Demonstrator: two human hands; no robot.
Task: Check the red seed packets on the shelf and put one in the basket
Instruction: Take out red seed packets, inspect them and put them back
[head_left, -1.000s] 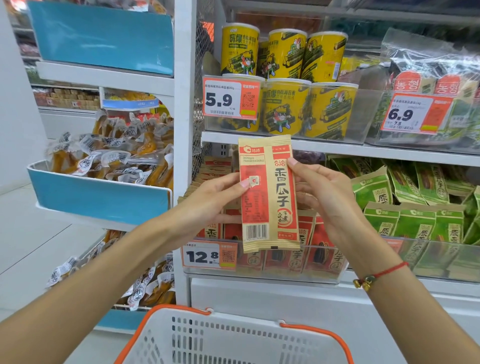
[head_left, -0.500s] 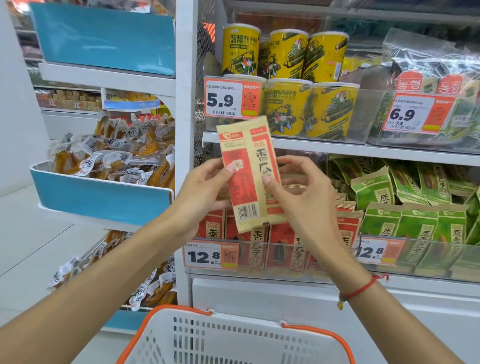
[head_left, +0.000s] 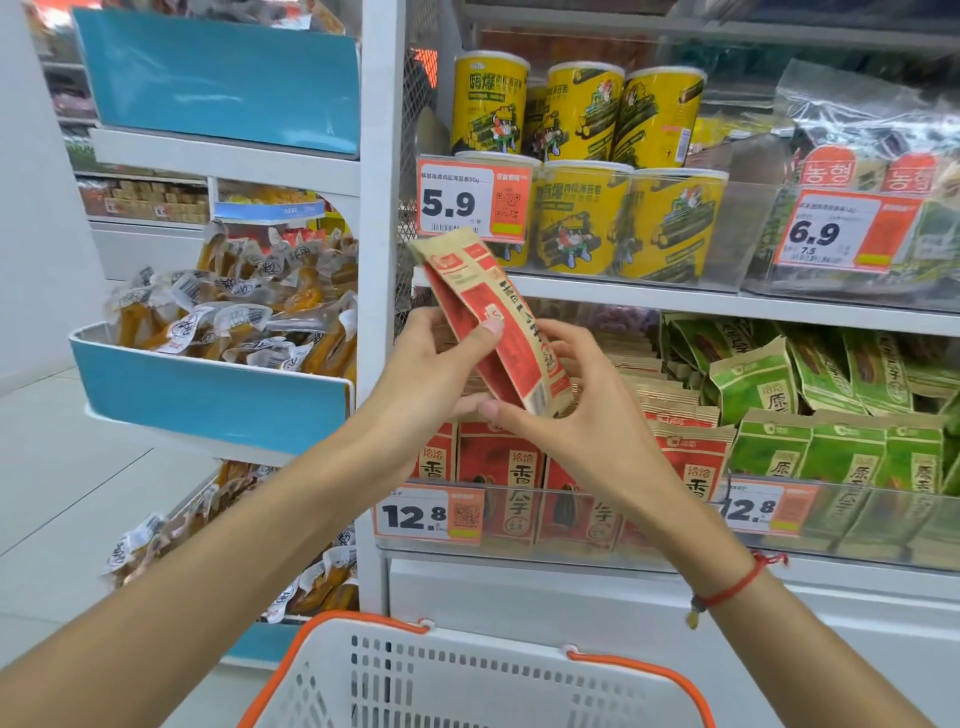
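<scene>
Mid-frame, the red seed packet (head_left: 491, 332) tilts in front of the shelf (head_left: 727, 304), pinched by the left hand (head_left: 431, 364) and cradled underneath by the right hand (head_left: 576, 415), likely for reading; the basket (head_left: 467, 675) waits bottom centre.

Below your hands (head_left: 519, 395), the white slatted plastic basket with the orange rim (head_left: 467, 675) lies open at the top, with open air between it and them. Straight ahead, a clear plastic lip carrying the orange-and-white price tags (head_left: 431, 514) fronts the rows of red paper seed packets (head_left: 498, 467) on the white shelf. The white upright post (head_left: 382, 156) stands just left of your hands.
</scene>
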